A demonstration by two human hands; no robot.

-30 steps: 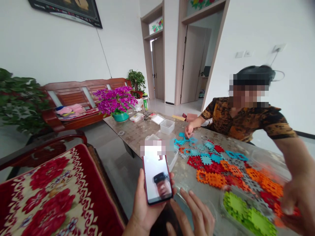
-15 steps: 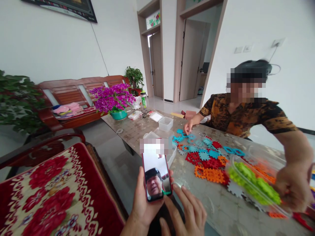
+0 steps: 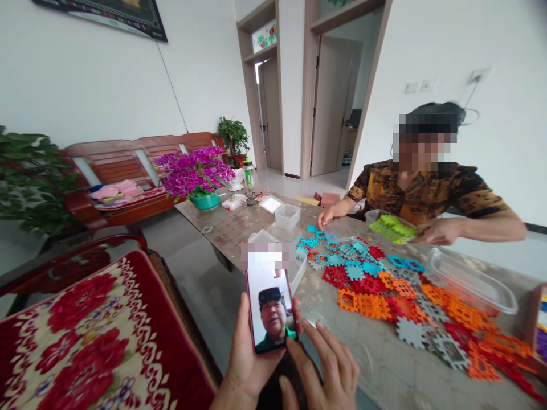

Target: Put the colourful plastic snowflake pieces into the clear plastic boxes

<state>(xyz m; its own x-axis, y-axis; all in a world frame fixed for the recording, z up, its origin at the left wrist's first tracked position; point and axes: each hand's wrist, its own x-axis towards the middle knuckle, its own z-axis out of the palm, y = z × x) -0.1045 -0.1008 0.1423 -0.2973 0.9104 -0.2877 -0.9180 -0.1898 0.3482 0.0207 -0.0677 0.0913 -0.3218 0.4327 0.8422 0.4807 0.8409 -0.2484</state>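
Observation:
My left hand (image 3: 244, 364) grips a red phone (image 3: 270, 306) upright at the bottom centre, its screen showing a video call. My right hand (image 3: 331, 367) rests beside it with fingers spread, fingertips close to the phone's lower right edge and the table edge. Flat plastic puzzle tiles (image 3: 376, 285) in red, orange, blue and grey lie spread over the glass table (image 3: 239, 228). Across it sits another person in a patterned shirt (image 3: 427, 196), whose hand holds a clear tray of green tiles (image 3: 391, 226).
Clear plastic boxes (image 3: 288, 215) and a long clear tray (image 3: 470, 279) stand on the table, with a pot of purple flowers (image 3: 194, 173) at its far end. A red floral cushioned chair (image 3: 98, 336) is at my left. A wooden bench (image 3: 128, 171) lines the wall.
The other person lifted the tray of green tiles from the near right of the table and carried it across to their side. My hands and the phone barely moved.

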